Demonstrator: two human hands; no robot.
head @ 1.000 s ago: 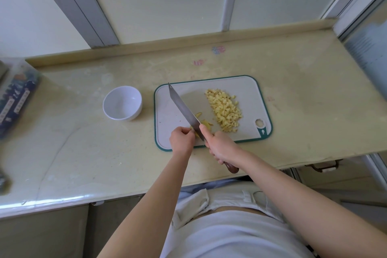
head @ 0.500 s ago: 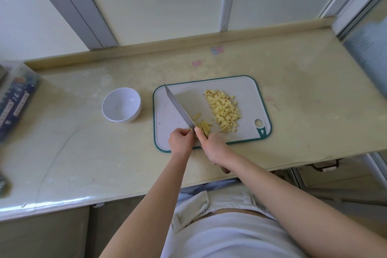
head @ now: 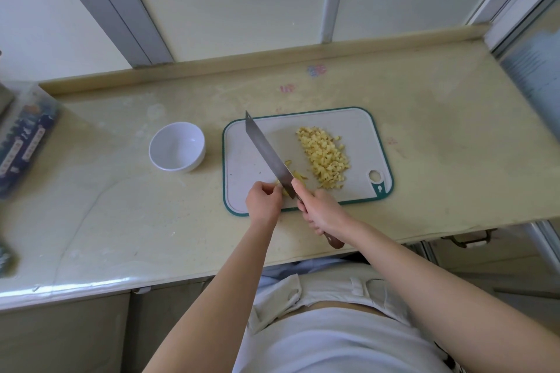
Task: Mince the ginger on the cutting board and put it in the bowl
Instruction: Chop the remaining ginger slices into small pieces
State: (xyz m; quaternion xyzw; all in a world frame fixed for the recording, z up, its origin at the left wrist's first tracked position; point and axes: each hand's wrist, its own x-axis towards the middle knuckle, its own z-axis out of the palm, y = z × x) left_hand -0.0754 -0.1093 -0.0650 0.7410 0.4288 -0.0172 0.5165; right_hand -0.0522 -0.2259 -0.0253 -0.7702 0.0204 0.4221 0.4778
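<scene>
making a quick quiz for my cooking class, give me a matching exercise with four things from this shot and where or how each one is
Column one
1 bowl
2 knife
3 minced ginger pile
4 uncut ginger strips

Column two
A gripped by the right hand
B heaped on the right half of the cutting board
C empty, on the counter left of the board
D held by the left hand, beside the blade

Pairs: 1-C, 2-A, 3-B, 4-D

The left hand (head: 263, 201) and knife (head: 266, 151) hide most ginger strips (head: 300, 175); the blurred box (head: 27, 136) is cut off at left.
</scene>
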